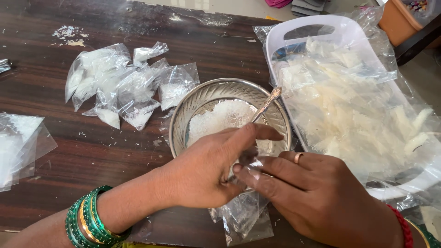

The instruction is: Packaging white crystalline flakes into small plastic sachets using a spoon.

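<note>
1. A small clear plastic bag (242, 216) sits between your two hands at the near edge of the worktop (115, 151). Its mouth is pinched up at your fingertips and its body hangs down toward you, so its long axis runs roughly from the bowl back to your body.
2. Your left hand (206, 172) comes in from the left, fingers and thumb closed together on the top of the bag. Green and gold bangles (89, 220) sit on that wrist.
3. Your right hand (312, 193) comes in from the lower right, fingers pressed together on the same gathered mouth, touching your left fingertips. A ring shows on one finger. Both hands are equally near the bag — neither has to reach.
4. Just beyond your fingertips stands a round steel bowl (181, 124) holding white shreds (220, 119). A metal spoon (266, 103) leans on its far right rim, handle pointing away to the right.
5. Right of the bowl, touching or nearly touching it, a white handled tray (317, 25) lies wrapped in clear plastic and heaped with pale flat pieces; it crowds your right side.
6. Left of the bowl, a cluster of filled small bags (121, 87) lies well apart from your hands — bare worktop lies between it and them.
7. At the far left edge lie more clear bags (20, 142).
</note>
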